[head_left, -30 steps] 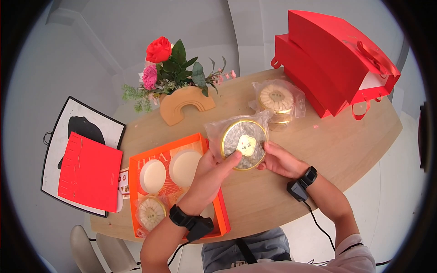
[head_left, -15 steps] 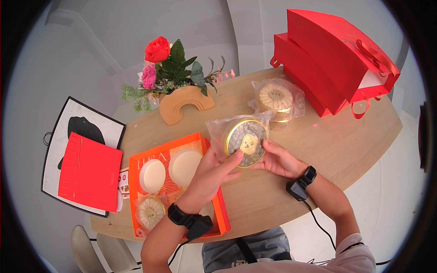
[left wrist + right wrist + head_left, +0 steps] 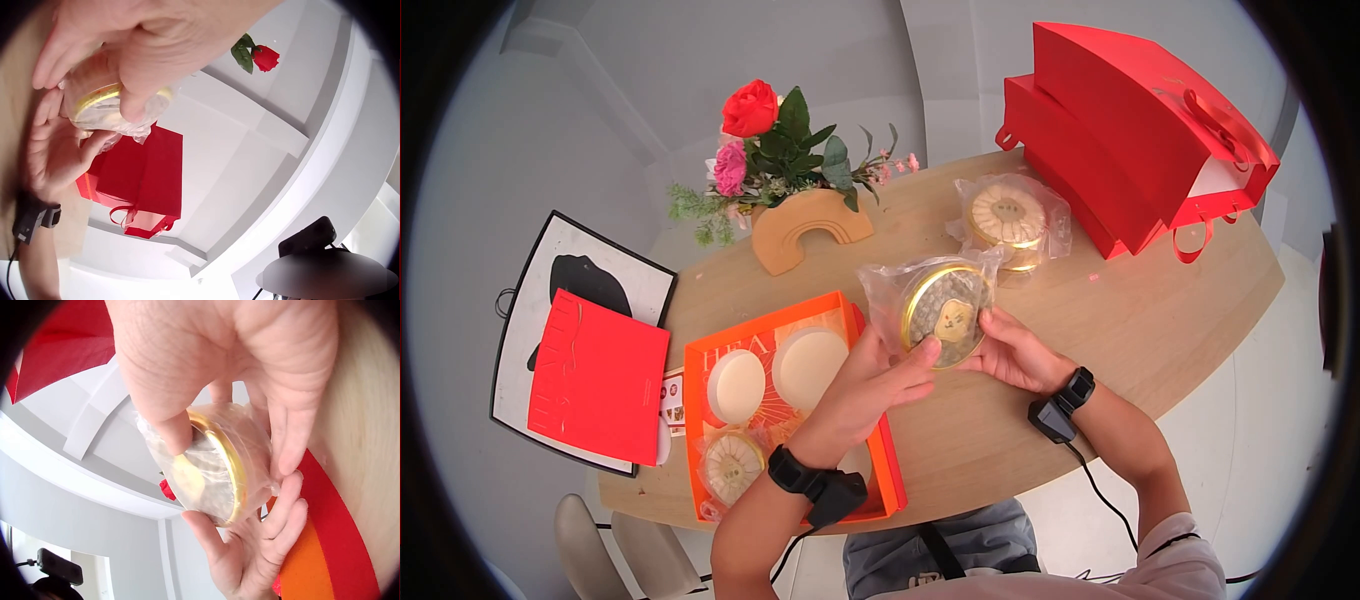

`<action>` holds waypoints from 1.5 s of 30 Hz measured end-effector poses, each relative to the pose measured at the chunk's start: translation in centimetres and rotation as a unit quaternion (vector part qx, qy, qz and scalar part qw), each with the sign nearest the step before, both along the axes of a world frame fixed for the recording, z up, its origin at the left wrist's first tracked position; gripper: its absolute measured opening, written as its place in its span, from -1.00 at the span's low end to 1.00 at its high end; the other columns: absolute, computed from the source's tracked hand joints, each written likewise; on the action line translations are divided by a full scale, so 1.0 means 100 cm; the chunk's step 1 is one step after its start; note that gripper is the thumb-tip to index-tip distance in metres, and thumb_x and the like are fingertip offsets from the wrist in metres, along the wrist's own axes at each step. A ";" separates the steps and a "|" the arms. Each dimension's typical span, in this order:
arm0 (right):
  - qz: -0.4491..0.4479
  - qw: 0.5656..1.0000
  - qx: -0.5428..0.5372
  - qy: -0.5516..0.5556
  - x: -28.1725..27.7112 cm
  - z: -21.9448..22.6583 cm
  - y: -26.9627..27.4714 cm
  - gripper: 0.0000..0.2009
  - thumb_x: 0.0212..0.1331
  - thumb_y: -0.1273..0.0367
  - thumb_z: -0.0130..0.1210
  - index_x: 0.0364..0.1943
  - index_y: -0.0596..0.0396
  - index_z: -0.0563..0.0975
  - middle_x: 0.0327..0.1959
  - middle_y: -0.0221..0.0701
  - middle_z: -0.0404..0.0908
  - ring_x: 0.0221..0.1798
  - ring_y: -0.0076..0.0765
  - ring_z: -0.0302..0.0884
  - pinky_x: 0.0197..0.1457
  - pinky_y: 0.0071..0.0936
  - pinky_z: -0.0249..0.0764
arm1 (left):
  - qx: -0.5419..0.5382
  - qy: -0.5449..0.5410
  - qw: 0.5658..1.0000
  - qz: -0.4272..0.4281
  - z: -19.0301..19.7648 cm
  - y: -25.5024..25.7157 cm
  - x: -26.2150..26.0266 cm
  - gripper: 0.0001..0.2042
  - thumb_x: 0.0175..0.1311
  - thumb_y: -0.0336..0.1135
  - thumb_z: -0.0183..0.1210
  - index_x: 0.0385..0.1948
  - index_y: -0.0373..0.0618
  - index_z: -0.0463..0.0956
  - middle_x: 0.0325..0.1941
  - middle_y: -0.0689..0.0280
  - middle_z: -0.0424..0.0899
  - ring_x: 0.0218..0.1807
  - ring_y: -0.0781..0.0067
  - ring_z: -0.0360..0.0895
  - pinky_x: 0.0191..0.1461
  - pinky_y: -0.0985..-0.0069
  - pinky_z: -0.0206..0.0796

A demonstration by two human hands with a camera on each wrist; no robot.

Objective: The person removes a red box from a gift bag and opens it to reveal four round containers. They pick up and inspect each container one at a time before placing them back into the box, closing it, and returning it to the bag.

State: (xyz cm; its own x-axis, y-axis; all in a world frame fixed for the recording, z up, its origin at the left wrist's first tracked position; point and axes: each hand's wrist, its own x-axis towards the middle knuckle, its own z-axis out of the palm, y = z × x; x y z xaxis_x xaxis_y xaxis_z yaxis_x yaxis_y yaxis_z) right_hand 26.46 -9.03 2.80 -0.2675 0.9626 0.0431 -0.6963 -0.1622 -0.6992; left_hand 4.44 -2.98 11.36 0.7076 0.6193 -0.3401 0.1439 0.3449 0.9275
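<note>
A round gold-rimmed tin (image 3: pixel 930 315) in a clear plastic wrapper is held above the table by both hands. My left hand (image 3: pixel 862 392) grips its left and lower side, the thumb over the lid near a gold label (image 3: pixel 954 320). From the right, my right hand (image 3: pixel 1022 352) pinches the edge, thumb on the lid. The left wrist view shows the tin (image 3: pixel 100 103) tilted between the two hands. In the right wrist view the wrapped tin (image 3: pixel 215 465) has fingers of both hands around it; part of its underside is hidden.
An orange box (image 3: pixel 897 478) with round cream inserts and a wrapped tin (image 3: pixel 733 466) lies at the left. Stacked wrapped tins (image 3: pixel 1007 215) stand behind the hands. Red bags (image 3: pixel 1100 150), a flower arrangement (image 3: pixel 812 225) and a red card (image 3: pixel 600 380) on a framed board surround them.
The tin has tilted, its lid turning more toward the right, and shifted slightly right. Both hands have kept hold of it, the left thumb moving slightly with it.
</note>
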 end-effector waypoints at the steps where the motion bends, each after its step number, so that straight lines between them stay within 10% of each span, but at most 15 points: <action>1: -0.003 1.000 0.000 -0.003 0.000 0.001 0.000 -0.40 0.55 0.12 -0.14 0.51 0.06 0.03 0.48 -0.15 0.24 0.48 -0.08 0.30 0.54 -0.03 0.28 | -0.017 0.002 1.000 -0.007 0.001 0.001 0.000 -0.35 0.48 -0.12 0.17 0.46 0.03 0.00 0.41 0.21 0.34 0.32 0.17 0.47 0.30 0.17 0.43; 14: -0.009 1.000 0.011 0.020 0.000 0.000 -0.001 -0.41 0.54 0.12 -0.12 0.50 0.05 0.05 0.48 -0.19 0.24 0.49 -0.14 0.29 0.54 -0.05 0.28 | 0.024 -0.069 0.997 0.022 -0.015 0.000 0.003 -0.49 0.41 -0.14 0.27 0.27 -0.06 0.27 0.18 0.38 0.52 0.11 0.58 0.53 0.13 0.50 0.43; 45: -0.052 0.998 -0.002 0.034 0.000 -0.012 0.000 -0.55 0.50 0.21 0.01 0.33 0.16 0.33 0.34 -0.26 0.45 0.37 -0.29 0.43 0.48 -0.22 0.36 | 0.012 -0.041 0.999 0.026 -0.016 0.001 0.002 -0.56 0.43 -0.16 0.24 0.21 -0.17 0.42 0.17 0.35 0.60 0.21 0.55 0.51 0.31 0.41 0.36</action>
State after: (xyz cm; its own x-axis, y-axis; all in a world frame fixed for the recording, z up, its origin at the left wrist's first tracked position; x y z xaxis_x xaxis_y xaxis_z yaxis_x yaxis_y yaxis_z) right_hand 26.46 -9.01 1.61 -0.1628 0.9852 0.0539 -0.7554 -0.0893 -0.6492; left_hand 4.59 -2.92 9.81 0.6990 0.6636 -0.2666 0.0493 0.3272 0.9437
